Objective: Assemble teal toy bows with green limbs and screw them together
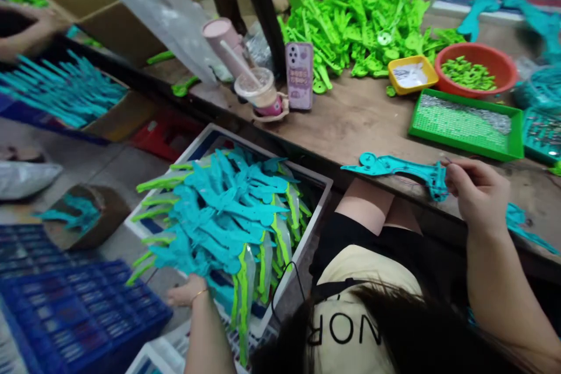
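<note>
My right hand (480, 187) is closed in a pinch at the right end of a long, curved teal plastic part (390, 165). That part lies along the front edge of the wooden table, with thin wire-like strands near its grip end. My left hand (188, 292) is low on the left, beside the near edge of a heap of teal plastic parts (228, 210). Its blurred fingers look stretched out to the left, and I see nothing in them. The heap, mixed with lime-green strips in clear plastic, fills a white crate (313, 225).
On the table are a lime-green parts pile (355, 29), yellow tray (412, 85), red bowl (504, 70), green tray (460, 146), drink cup (258, 90) and phone (300, 76). A blue crate (87, 315) stands lower left. Another person's arm (30, 35) shows upper left.
</note>
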### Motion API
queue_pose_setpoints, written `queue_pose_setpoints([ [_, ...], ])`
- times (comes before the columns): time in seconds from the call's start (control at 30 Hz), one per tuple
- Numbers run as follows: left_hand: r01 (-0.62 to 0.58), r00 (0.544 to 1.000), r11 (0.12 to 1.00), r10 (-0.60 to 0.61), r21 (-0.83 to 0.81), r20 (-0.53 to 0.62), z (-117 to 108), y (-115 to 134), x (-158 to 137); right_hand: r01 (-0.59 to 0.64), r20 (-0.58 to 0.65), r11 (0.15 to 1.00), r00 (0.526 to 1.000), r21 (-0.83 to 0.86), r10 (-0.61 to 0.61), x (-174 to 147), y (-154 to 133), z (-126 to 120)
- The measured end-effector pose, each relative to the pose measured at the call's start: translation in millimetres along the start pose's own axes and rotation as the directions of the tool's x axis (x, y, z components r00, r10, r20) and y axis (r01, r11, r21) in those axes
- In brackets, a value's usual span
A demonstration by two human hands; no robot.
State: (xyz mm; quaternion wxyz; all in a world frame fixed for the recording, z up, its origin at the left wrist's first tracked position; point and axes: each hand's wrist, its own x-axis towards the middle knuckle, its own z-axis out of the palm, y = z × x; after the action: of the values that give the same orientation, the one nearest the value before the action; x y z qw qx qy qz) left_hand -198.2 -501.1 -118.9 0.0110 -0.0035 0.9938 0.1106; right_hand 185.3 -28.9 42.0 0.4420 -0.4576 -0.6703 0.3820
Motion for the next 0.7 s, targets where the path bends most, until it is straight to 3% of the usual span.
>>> queue_pose_setpoints([
  [0.07, -0.044, 0.972, 0.994, 0.020, -0.097, -0.235, -16, 35, 16, 0.029, -0.063, 0.972, 0.998, 0.235, -0.015, 8, -13, 0],
  [0.13, -0.187, 0.921, 0.965, 0.106, -0.186, -0.375, -28, 87, 30, 0.082, -0.129, 0.892, 0.991, 0.444, -0.027, 19, -26, -2],
  [0.23, -0.467, 0.847, 0.849, 0.350, -0.246, -0.401, -33, 204, 31, 0.084, -0.194, 0.793, 0.980, 0.603, 0.044, 34, -36, -3],
  [0.27, -0.575, 0.797, 0.777, 0.459, -0.258, -0.393, -33, 252, 24, 0.044, -0.190, 0.780, 0.977, 0.624, 0.097, 37, -35, -1],
  [0.33, -0.831, 0.551, 0.464, 0.759, -0.307, -0.346, -31, 353, 5, -0.069, -0.152, 0.771, 0.966, 0.633, 0.210, 42, -24, 4],
  [0.4, -0.922, 0.307, 0.233, 0.926, -0.309, -0.218, -28, 453, -14, -0.185, -0.112, 0.770, 0.942, 0.611, 0.315, 42, -7, 12],
  [0.43, -0.933, 0.253, 0.191, 0.951, -0.307, -0.179, -26, 500, -20, -0.227, -0.103, 0.770, 0.930, 0.596, 0.354, 41, 4, 16],
  [0.5, -0.937, 0.238, 0.189, 0.961, -0.293, -0.141, -21, 580, -21, -0.288, -0.097, 0.778, 0.909, 0.559, 0.406, 38, 24, 21],
  [0.57, -0.929, 0.304, 0.263, 0.943, -0.261, -0.135, -18, 639, -10, -0.335, -0.084, 0.783, 0.894, 0.523, 0.439, 34, 39, 23],
  [0.63, -0.906, 0.396, 0.356, 0.905, -0.230, -0.157, -16, 676, 5, -0.366, -0.068, 0.783, 0.886, 0.503, 0.458, 30, 49, 23],
  [0.7, -0.881, 0.461, 0.424, 0.869, -0.210, -0.178, -14, 696, 18, -0.368, -0.069, 0.810, 0.893, 0.456, 0.445, 28, 52, 23],
])
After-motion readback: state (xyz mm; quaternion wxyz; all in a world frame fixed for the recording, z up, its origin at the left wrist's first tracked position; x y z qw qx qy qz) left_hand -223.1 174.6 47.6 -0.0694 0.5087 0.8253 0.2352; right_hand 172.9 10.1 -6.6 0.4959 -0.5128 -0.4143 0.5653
